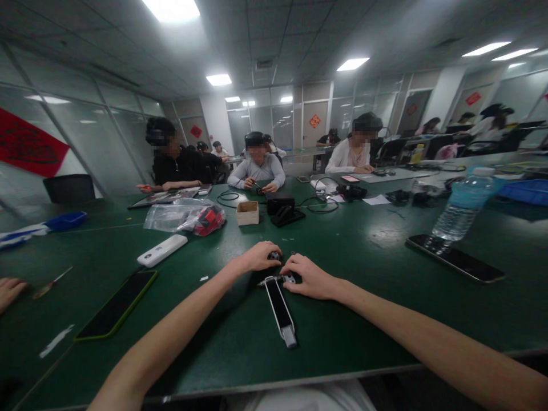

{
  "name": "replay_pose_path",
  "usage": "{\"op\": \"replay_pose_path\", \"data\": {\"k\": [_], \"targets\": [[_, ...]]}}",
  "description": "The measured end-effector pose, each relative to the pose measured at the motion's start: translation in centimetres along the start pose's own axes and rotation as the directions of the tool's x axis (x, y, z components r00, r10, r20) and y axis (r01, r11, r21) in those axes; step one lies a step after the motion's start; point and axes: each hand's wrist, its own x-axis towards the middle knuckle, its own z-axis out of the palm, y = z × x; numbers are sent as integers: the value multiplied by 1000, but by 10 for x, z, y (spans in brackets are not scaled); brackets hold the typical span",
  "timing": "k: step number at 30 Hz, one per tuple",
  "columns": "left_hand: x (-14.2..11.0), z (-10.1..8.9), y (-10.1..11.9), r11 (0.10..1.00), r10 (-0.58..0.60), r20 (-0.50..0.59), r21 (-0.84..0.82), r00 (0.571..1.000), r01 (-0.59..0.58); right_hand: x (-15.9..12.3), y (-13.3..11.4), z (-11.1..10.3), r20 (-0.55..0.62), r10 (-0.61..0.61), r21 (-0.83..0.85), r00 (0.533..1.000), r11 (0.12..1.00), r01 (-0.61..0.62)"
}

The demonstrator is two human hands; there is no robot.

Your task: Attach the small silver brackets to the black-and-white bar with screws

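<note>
Grips a round part (274, 256) in the left hand (258, 257) and a second round part (290, 278) in the right hand (310, 278), near a black bar (280, 308) on the green counter (342, 337). Faces a small box (248, 214) and black stand (286, 216) straight ahead; has a green-edged phone (117, 305) and white power bank (162, 250) leftward, a bottle (460, 211) and dark phone (454, 260) rightward.

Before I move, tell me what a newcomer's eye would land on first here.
Probably the hands at centre: the left hand on a small round grey part and the right hand on a similar part, near a white-framed black strip. Next, likely the clear water bottle by a dark smartphone, towards the right of the green table. The bright red banner at the far left would probably pull the eye too.
</note>
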Motion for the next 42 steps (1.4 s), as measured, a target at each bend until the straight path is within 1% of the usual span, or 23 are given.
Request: {"op": "replay_pose_path", "data": {"k": [4, 6, 9, 12, 13, 15, 19, 22, 33, 42], "targets": [[-17, -6, -1, 997, -65, 18, 38, 998, 64, 0, 1, 1, 3, -1, -10, 1000, 1000, 1], [-31, -9, -2, 994, -84, 5, 64, 996, 84, 0, 0, 1, -1, -1, -19, 1000, 1000, 0], [-58, -11, -3, 988, -142, 38, 72, 989, 139, 0, -2, -1, 8, 2, -11, 1000, 1000, -2], [-86, -12, 0, 982, -187, 23, 40, 982, 186, 0, -2, -1, 15, 7, 14, 1000, 1000, -7], [-93, -12, 2, 979, -204, 7, 26, 979, 204, 0, -1, 0, 16, 12, 20, 1000, 1000, -12], [-102, -11, 9, 972, -235, 15, 3, 972, 235, 0, 0, 1, 24, 26, 29, 999, 999, -27], [-105, -9, 23, 974, -221, 9, -43, 975, 221, 0, 1, 4, 32, 42, 29, 999, 999, -43], [-103, -9, 29, 975, -214, -6, -58, 977, 213, 1, 0, 4, 37, 39, 25, 999, 999, -40], [-106, -12, 41, 974, -193, -26, -125, 981, 189, 0, -3, 3, 44, 55, 22, 998, 998, -56], [-104, -7, 44, 970, -220, -47, -113, 974, 213, 1, -4, 3, 34, 34, 33, 999, 999, -35]]}}
